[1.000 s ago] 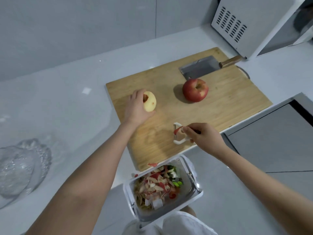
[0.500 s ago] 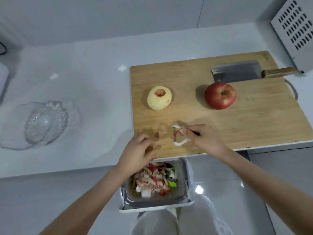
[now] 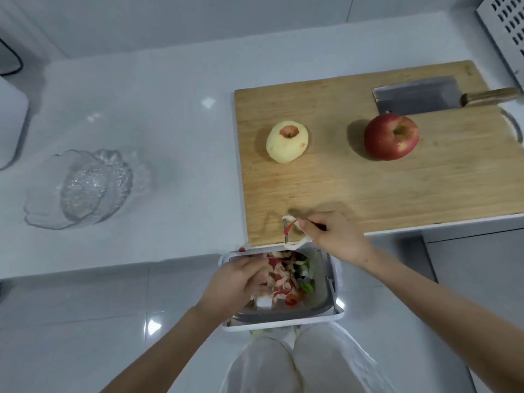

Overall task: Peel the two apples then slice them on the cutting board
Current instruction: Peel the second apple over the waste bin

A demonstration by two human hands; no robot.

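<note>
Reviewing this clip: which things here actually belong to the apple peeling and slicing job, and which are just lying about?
Part of the job:
peeled apple
red apple, not yet peeled
cutting board
cleaver
peeler, held in the right hand
scrap bin of peelings, under the left hand

Lying about:
glass bowl
vented white appliance

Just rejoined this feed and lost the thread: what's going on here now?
The right hand grips a peeler, red peel caught in it, above the near edge of the cutting board. The left hand is over the scrap bin; whether it holds anything is unclear. A peeled apple and an unpeeled red apple sit on the board, nothing sliced; the cleaver lies untouched.
</note>
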